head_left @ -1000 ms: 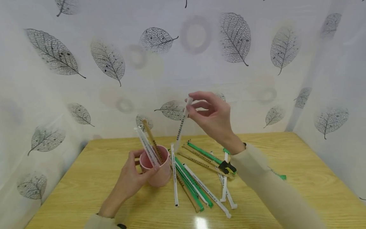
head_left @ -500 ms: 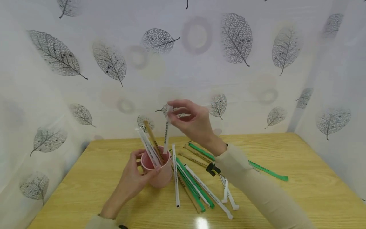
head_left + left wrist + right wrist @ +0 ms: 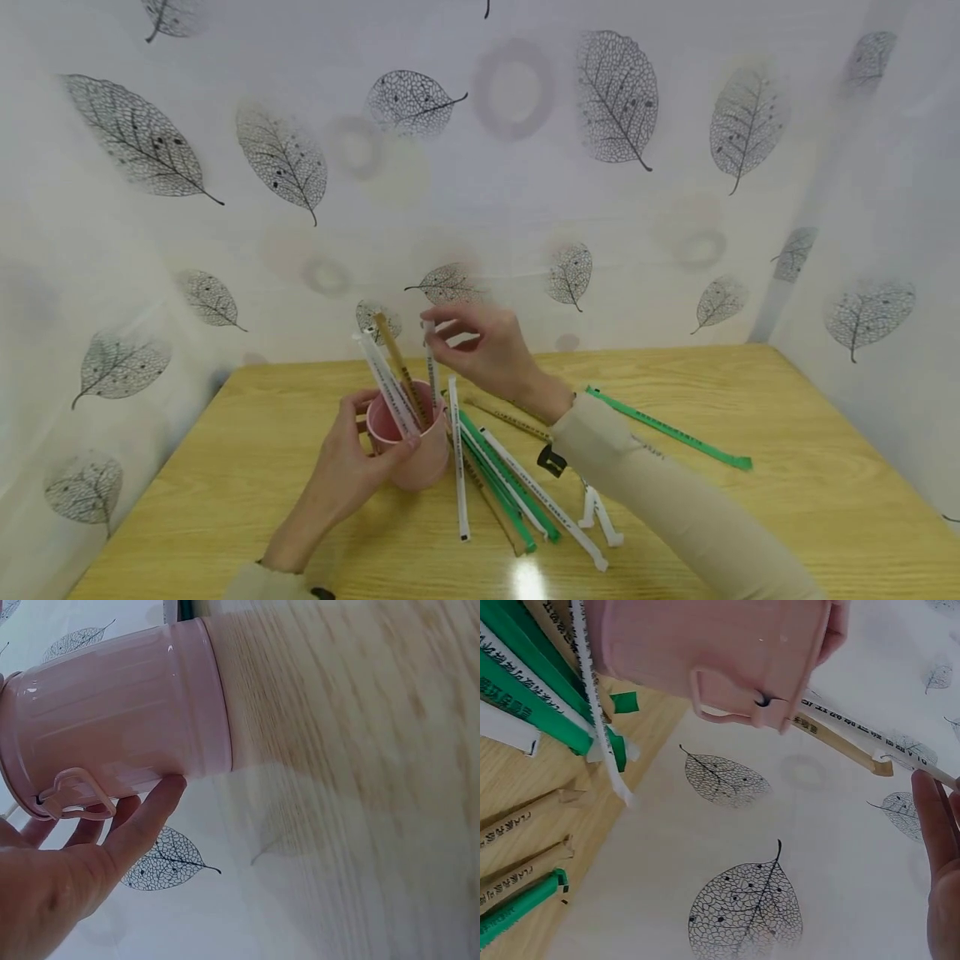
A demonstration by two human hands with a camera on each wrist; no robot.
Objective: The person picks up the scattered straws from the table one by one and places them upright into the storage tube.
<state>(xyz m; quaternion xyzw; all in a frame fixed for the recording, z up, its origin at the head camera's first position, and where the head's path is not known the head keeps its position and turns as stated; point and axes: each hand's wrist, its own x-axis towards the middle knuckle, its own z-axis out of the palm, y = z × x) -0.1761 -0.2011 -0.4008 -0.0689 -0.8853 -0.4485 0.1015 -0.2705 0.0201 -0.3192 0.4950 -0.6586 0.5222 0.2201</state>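
Observation:
A small pink pail [image 3: 420,462] with loop handles stands upright on the table. My left hand [image 3: 341,471] holds it round its side, the thumb near the front rim. In the left wrist view, fingers [image 3: 154,814] touch the pail's wall close to a handle [image 3: 79,796]. Several wrapped straws lean in the pail, among them a brown straw [image 3: 388,336] and white straws [image 3: 381,371]. At the pail's right inner side, my right hand [image 3: 487,350] pinches a white paper-wrapped straw [image 3: 431,375] by its top; its lower end is inside the rim.
Right of the pail lie several loose wrapped straws: a white straw [image 3: 459,483], a brown straw [image 3: 510,417] and a green straw [image 3: 671,429] farther right. A leaf-printed curtain [image 3: 495,192] encloses the table's back and sides. My right forearm covers part of the pile.
The right hand has moved left and then down, bringing the white straw from right of the pail to inside its rim. The left hand and pail have stayed in place.

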